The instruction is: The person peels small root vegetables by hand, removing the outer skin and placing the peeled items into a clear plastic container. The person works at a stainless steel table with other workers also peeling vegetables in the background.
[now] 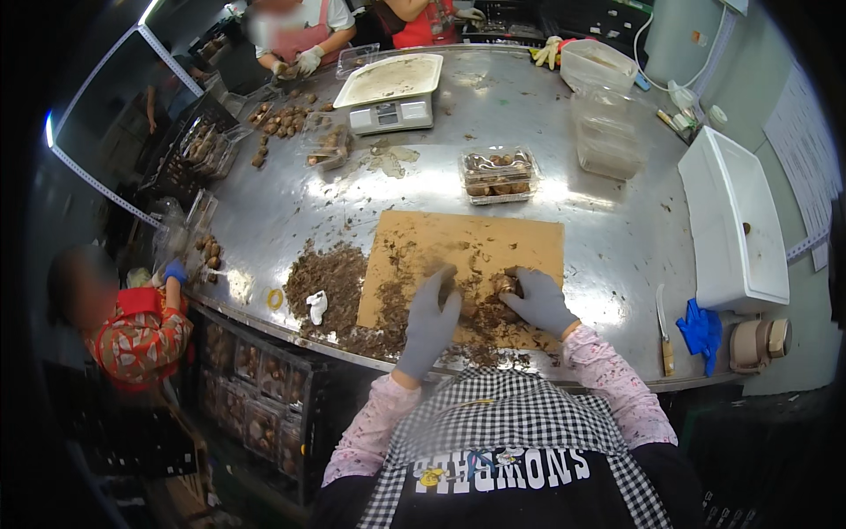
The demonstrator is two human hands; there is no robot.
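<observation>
My right hand, in a grey glove, grips a small brown taro-like corm between thumb and fingers above a cardboard sheet. To its left is my left hand, gloved in grey too, with fingers curled and thumb apart. Its fingertips are blurred, and whether anything sits in its palm is unclear. Brown peelings lie scattered over the cardboard and heap up along its left side. Past the cardboard's far edge stands a clear plastic clamshell box filled with corms.
A knife, a blue glove and a white foam box are at right. Stacked clear trays stand behind. A weighing scale and loose corms occupy the far left. Co-workers are at the far and left edges.
</observation>
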